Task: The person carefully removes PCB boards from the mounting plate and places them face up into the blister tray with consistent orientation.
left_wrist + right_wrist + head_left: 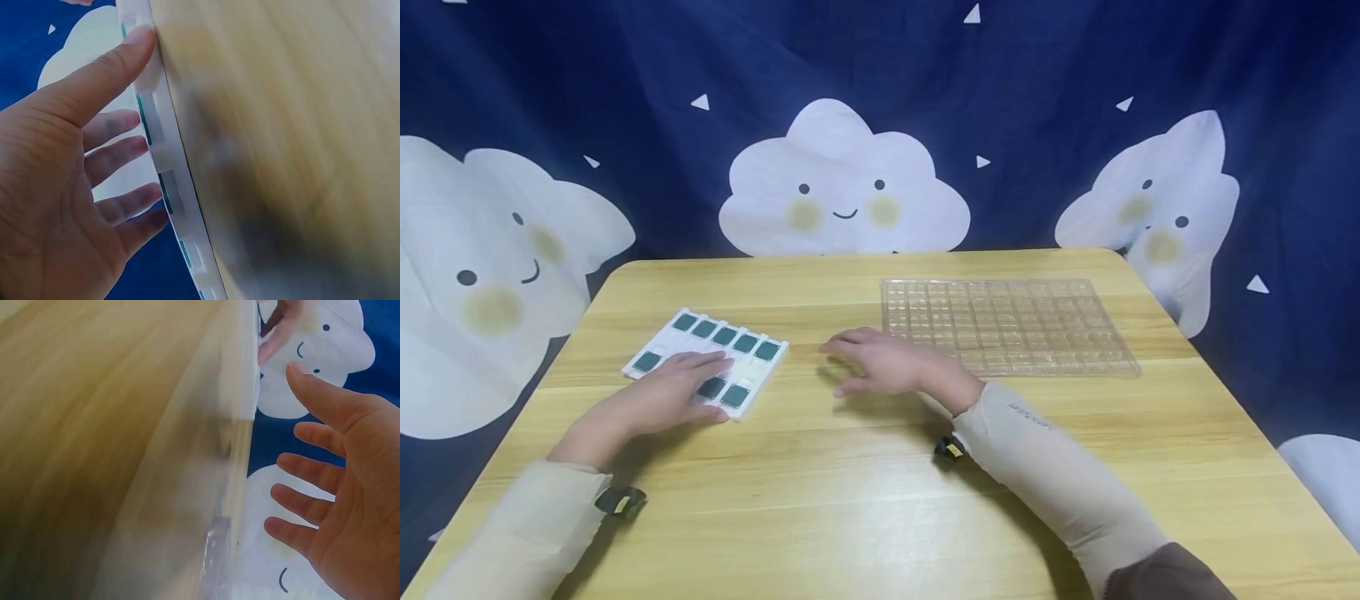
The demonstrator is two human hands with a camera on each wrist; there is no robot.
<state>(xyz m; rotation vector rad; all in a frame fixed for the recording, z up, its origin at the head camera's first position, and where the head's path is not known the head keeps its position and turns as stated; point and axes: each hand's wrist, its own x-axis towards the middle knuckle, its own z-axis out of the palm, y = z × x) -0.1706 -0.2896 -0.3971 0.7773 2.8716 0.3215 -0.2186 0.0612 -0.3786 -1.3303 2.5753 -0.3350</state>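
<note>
A white tray with dark green square chips in its pockets lies on the left of the table. My left hand lies over the tray's near side, hiding part of it. In the left wrist view the thumb meets the tray's near edge, while the other fingers reach loosely over the top. My right hand hovers above the table between the two trays, its fingers apart and nothing held. Beyond its wrist lies a clear plastic tray divided into many small compartments.
The trays stand on a wooden table. A dark blue curtain with white smiling clouds hangs behind its far edge. Each wrist wears a strap with a small black device.
</note>
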